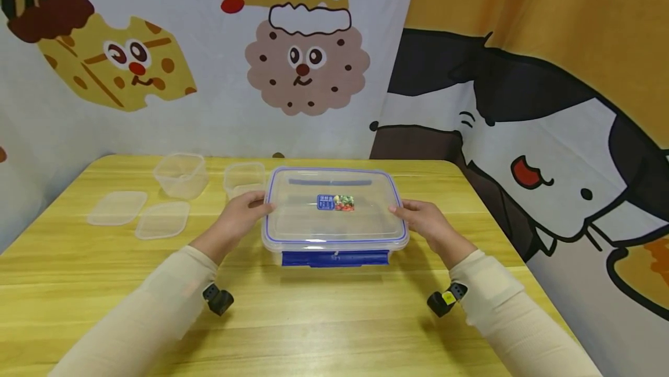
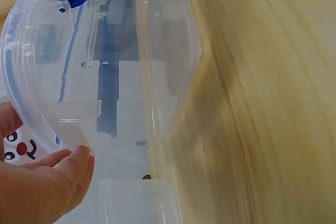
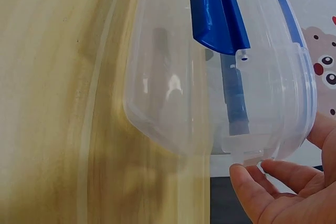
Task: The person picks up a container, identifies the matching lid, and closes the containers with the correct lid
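Note:
A large clear plastic food storage container (image 1: 334, 226) with a blue-edged lid and a blue front clip is between both hands at the middle of the wooden table. My left hand (image 1: 237, 220) grips its left end, thumb on the lid's rim and fingers below the rim. At the opposite end, my right hand (image 1: 431, 226) pinches the rim in the same way; its fingertips (image 3: 241, 179) show under the edge in the right wrist view. A printed label (image 1: 335, 203) lies on the lid. Whether the container's base touches the table is unclear.
Behind my left hand stand two small clear tubs (image 1: 183, 182), the second tub (image 1: 243, 175) partly hidden by the big container. Two flat translucent lids (image 1: 117, 208) lie at the table's left. A cartoon-printed curtain (image 1: 209, 127) hangs along the table's back edge.

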Demonstrator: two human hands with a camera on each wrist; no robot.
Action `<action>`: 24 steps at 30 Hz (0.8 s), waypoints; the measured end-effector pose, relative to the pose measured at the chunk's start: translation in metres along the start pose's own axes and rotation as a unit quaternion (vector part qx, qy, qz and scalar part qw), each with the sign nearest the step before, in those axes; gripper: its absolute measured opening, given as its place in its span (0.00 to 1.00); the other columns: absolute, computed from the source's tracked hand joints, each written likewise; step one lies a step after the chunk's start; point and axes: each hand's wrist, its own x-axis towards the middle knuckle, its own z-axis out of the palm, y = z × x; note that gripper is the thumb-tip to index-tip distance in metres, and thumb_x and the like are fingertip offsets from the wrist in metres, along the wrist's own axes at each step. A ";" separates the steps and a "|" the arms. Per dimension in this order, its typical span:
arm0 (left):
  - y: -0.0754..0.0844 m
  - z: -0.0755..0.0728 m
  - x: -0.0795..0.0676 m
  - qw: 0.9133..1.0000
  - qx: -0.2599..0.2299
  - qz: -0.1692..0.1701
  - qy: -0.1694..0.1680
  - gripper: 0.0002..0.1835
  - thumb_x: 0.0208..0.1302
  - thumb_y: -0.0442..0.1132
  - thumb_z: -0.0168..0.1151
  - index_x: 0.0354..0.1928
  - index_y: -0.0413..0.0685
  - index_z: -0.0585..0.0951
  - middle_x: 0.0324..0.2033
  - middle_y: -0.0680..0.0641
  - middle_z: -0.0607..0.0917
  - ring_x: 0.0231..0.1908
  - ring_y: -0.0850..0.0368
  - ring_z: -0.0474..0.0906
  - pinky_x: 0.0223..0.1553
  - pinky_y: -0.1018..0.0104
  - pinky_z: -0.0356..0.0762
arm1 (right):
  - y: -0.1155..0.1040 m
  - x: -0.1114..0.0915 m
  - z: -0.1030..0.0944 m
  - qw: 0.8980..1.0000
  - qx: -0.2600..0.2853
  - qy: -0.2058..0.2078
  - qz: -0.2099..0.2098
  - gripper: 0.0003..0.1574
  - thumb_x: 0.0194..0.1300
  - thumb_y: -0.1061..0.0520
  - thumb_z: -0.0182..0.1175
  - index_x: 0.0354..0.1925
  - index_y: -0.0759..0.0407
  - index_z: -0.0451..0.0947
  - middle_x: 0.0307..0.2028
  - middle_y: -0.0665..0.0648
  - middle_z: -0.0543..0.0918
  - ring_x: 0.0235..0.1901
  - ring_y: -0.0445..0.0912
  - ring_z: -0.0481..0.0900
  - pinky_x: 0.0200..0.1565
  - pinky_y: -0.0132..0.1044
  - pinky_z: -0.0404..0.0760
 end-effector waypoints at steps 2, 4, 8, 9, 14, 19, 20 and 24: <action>-0.001 0.000 0.000 1.000 -0.002 0.000 0.003 0.29 0.73 0.42 0.51 0.70 0.34 0.62 0.63 0.33 0.71 0.65 0.39 0.64 0.67 0.44 0.59 | 0.001 0.000 0.001 1.000 0.003 -0.001 0.003 0.41 0.70 0.42 0.56 0.69 0.67 0.62 0.66 0.66 0.68 0.66 0.59 0.65 0.65 0.53 0.66; -0.001 0.000 -0.001 1.000 -0.004 0.000 0.006 0.29 0.73 0.42 0.52 0.70 0.34 0.62 0.63 0.33 0.71 0.65 0.40 0.64 0.68 0.44 0.59 | 0.003 0.000 0.002 1.000 0.010 -0.002 0.006 0.41 0.70 0.42 0.55 0.69 0.67 0.62 0.66 0.66 0.68 0.66 0.59 0.65 0.65 0.53 0.66; -0.002 0.001 -0.001 1.000 -0.004 -0.004 0.010 0.29 0.73 0.44 0.53 0.69 0.36 0.64 0.63 0.34 0.72 0.66 0.40 0.64 0.68 0.45 0.58 | 0.004 0.000 0.004 1.000 0.018 0.000 0.006 0.41 0.70 0.42 0.55 0.69 0.67 0.62 0.64 0.67 0.70 0.64 0.59 0.67 0.65 0.53 0.67; -0.002 0.001 -0.001 1.000 -0.003 -0.005 0.010 0.29 0.73 0.44 0.53 0.69 0.37 0.64 0.63 0.35 0.72 0.66 0.40 0.63 0.68 0.44 0.58 | 0.005 0.000 0.004 1.000 0.019 0.002 0.006 0.41 0.70 0.42 0.55 0.69 0.66 0.62 0.64 0.67 0.71 0.64 0.59 0.68 0.65 0.53 0.67; -0.004 0.000 0.000 1.000 -0.001 -0.010 0.008 0.30 0.73 0.46 0.53 0.70 0.37 0.64 0.64 0.35 0.71 0.67 0.40 0.61 0.68 0.44 0.58 | 0.005 0.000 0.006 1.000 0.026 0.010 0.001 0.40 0.70 0.42 0.55 0.69 0.66 0.62 0.62 0.67 0.73 0.62 0.58 0.70 0.65 0.53 0.67; -0.005 -0.001 0.000 1.000 0.002 -0.013 0.006 0.30 0.73 0.47 0.52 0.70 0.38 0.63 0.66 0.36 0.68 0.68 0.40 0.59 0.69 0.45 0.57 | 0.005 0.000 0.007 0.999 0.047 0.013 -0.003 0.40 0.71 0.43 0.55 0.69 0.67 0.61 0.62 0.67 0.72 0.62 0.58 0.70 0.65 0.51 0.67; -0.005 -0.001 0.000 1.000 0.002 -0.013 0.005 0.30 0.73 0.47 0.52 0.71 0.38 0.63 0.67 0.36 0.68 0.69 0.40 0.59 0.69 0.44 0.56 | 0.005 0.000 0.007 0.999 0.051 0.013 -0.002 0.40 0.71 0.44 0.55 0.69 0.67 0.61 0.63 0.68 0.72 0.63 0.57 0.70 0.65 0.51 0.67; -0.004 -0.001 -0.001 1.000 0.000 -0.019 0.002 0.30 0.73 0.48 0.51 0.71 0.39 0.63 0.67 0.37 0.68 0.69 0.41 0.58 0.69 0.44 0.56 | 0.006 0.000 0.007 0.998 0.059 0.019 0.006 0.41 0.70 0.43 0.56 0.69 0.67 0.62 0.65 0.67 0.70 0.64 0.58 0.67 0.66 0.52 0.66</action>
